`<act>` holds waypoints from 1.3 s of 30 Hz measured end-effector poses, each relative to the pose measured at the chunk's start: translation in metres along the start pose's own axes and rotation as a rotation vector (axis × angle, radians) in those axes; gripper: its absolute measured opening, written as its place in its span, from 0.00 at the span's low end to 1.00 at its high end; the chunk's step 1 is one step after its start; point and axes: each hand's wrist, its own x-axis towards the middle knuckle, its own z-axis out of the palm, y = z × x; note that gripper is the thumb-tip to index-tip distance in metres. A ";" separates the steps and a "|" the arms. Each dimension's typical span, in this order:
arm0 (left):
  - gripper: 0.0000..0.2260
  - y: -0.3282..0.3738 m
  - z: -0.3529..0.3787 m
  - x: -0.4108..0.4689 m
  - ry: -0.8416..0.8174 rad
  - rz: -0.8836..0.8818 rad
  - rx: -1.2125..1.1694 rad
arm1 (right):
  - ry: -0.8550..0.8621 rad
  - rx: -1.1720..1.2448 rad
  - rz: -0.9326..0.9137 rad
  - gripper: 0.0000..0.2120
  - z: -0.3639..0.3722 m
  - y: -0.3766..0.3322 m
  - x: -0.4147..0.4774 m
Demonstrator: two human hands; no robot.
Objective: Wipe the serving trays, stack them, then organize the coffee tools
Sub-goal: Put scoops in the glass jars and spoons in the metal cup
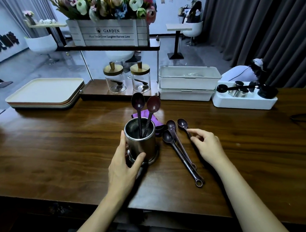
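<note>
Two spoons (138,101) upright in a steel cup (143,143) mid-table, left hand (122,163) curled round it. Three loose spoons (175,147) flat beside it, right hand (208,147) pinching the rightmost spoon (182,123) by its handle.

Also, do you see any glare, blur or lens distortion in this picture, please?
Head view: pale glare on the table behind the metal cup; the wide lens slants the curtain folds; the left hand on the cup and the right hand pinching a spoon look sharp.
</note>
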 end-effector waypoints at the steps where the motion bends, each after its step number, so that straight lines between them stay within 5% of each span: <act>1: 0.42 0.000 0.000 0.000 -0.001 0.003 0.005 | -0.014 -0.038 -0.007 0.15 0.003 0.001 0.001; 8: 0.43 0.004 -0.001 0.001 -0.009 0.008 0.024 | -0.122 -0.166 -0.008 0.14 0.000 -0.002 0.010; 18: 0.42 0.001 -0.002 -0.001 0.003 0.016 -0.001 | -0.052 0.570 0.002 0.16 -0.019 -0.025 0.001; 26: 0.41 0.004 -0.003 0.000 -0.043 0.026 -0.042 | -0.080 0.741 -0.193 0.19 -0.030 -0.074 -0.022; 39: 0.45 0.000 -0.003 0.002 -0.056 0.000 -0.014 | 0.214 0.848 -0.293 0.14 0.006 -0.127 -0.022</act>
